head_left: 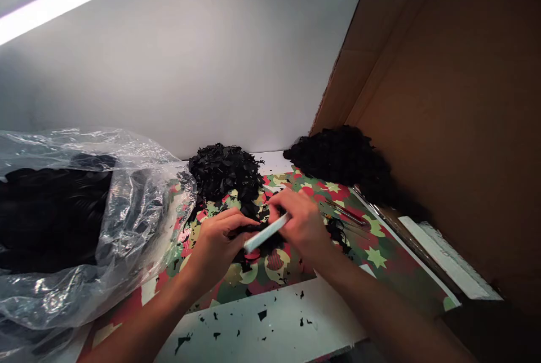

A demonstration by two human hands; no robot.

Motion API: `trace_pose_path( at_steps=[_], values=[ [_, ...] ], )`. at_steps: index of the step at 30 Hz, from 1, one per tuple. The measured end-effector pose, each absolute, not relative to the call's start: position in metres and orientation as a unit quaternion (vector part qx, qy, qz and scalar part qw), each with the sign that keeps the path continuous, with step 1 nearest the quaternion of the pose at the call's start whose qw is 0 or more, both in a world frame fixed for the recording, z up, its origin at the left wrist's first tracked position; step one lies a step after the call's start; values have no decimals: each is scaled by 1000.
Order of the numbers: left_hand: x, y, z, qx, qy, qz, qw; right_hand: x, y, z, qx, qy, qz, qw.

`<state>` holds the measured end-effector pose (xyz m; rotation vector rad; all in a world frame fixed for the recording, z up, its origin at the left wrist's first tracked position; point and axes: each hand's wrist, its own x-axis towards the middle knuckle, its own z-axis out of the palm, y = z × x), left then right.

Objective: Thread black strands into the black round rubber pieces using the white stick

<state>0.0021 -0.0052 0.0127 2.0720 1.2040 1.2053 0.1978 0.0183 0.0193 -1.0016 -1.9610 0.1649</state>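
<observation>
My right hand point(301, 222) is closed around a flat white bar-shaped handle point(267, 233), which points down and left toward my other hand. The working end of this tool is hidden behind my fingers. Opposite it, my left hand point(220, 236) pinches a small dark piece point(249, 228) between thumb and fingers; its exact shape is hard to make out. Both hands are close together over a sheet printed with camouflage and stars point(374, 256). Just beyond them rises a heap of black scraps point(224, 168).
A clear plastic bag point(131, 222) of black pieces lies at left. A second black pile point(342, 154) sits against the cardboard wall point(456, 98) at right. Metal tweezers point(346, 212) and a white strip point(448, 259) lie on the right. Black bits dot the white front edge point(236, 323).
</observation>
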Motion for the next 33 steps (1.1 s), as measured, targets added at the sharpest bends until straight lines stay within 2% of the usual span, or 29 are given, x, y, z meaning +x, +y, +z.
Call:
trace_pose_path(
  at_steps=[3, 6, 8, 10, 14, 20, 25, 28, 31, 33],
  values=[
    [1, -4, 11, 737, 444, 434, 267, 204, 26, 23, -450, -745, 170, 463],
    [-1, -2, 9, 721, 456, 429, 296, 203, 25, 25, -393, -755, 286, 440],
    [-1, -1, 7, 723, 459, 427, 291, 200, 21, 24, -345, -776, 303, 433],
    [-1, -1, 6, 728, 461, 427, 275, 195, 17, 22, -315, -796, 279, 436],
    [2, -2, 8, 730, 469, 414, 274, 190, 12, 16, -305, -837, 148, 429],
    [3, -5, 16, 692, 459, 452, 327, 213, 41, 10, -481, -768, 32, 422],
    [-1, -4, 15, 615, 403, 525, 430, 243, 68, 4, -551, -728, 132, 387],
    [-2, -3, 12, 556, 374, 537, 513, 247, 73, 3, -548, -696, 174, 430],
    [0, -3, 9, 500, 353, 541, 576, 240, 67, 8, -520, -651, 270, 483],
    [1, -3, 9, 481, 350, 542, 593, 230, 56, 14, -483, -636, 353, 487]
  ],
)
